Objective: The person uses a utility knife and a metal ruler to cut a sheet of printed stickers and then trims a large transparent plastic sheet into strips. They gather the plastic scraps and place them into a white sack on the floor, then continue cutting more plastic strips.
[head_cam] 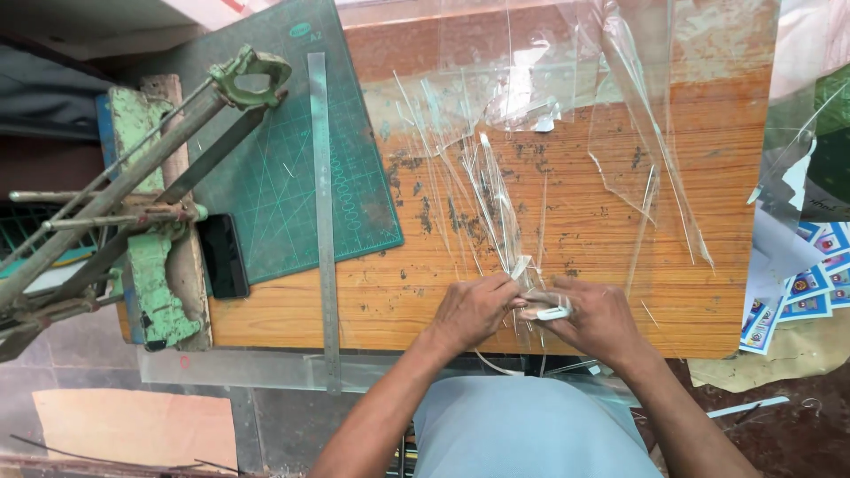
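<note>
**Clear plastic strips gathered in both hands at the table's near edge**

Clear plastic strips fan out across the wooden table, their lower ends drawn together into a bunch at about 6 o'clock, where the two hands meet. The left hand is curled closed, fingertips pinching the gathered ends from the 9 o'clock side. The right hand is also closed, gripping a small white object pressed against the same bunch from the 3 o'clock side; what that object is cannot be told. The hands touch each other over the strips.

Larger clear plastic sheets lie crumpled toward 12 o'clock. A green cutting mat covers the table toward 10 o'clock, with a long steel ruler lying along its right part and running past the near table edge. A dark phone rests just beside the mat's left border. At 9 o'clock stands a worn green lever cutter, its handle raised toward 11 o'clock. Printed sticker sheets lie at 3 o'clock, off the table's right side.
</note>
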